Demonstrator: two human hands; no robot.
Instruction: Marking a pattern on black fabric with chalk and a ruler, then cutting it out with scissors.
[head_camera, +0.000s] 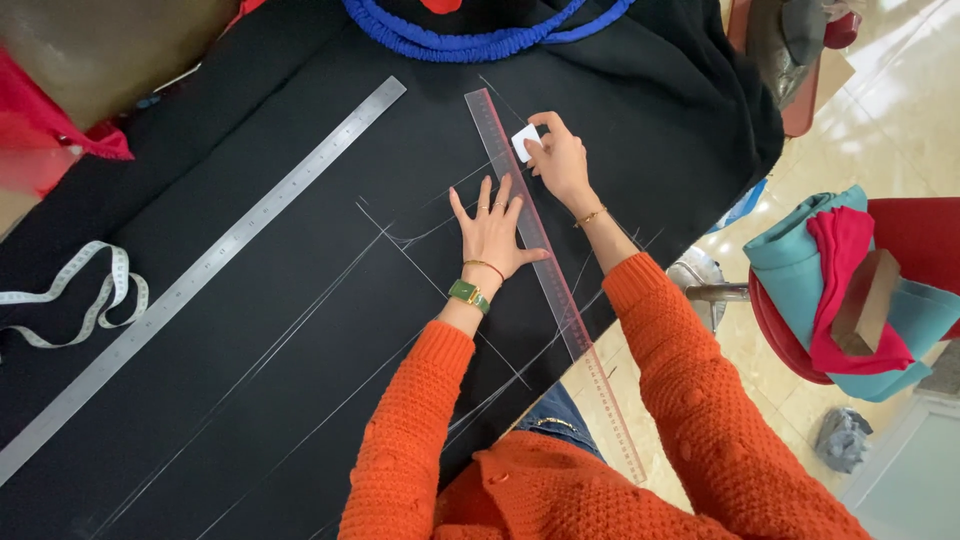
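Black fabric (300, 330) with white chalk lines covers the table. A clear plastic ruler (560, 300) with red markings lies diagonally across it. My left hand (490, 230) rests flat with fingers spread, pressing the ruler and fabric down. My right hand (560, 160) pinches a small white piece of tailor's chalk (524, 140) against the ruler's left edge near its far end. Both arms wear orange knit sleeves; the left wrist carries a green watch.
A long metal ruler (210, 265) lies diagonally at the left. A white measuring tape (80, 300) curls near the left edge. Blue cord (480, 40) sits at the top. A red stool (900, 250) with teal and red cloth stands at the right.
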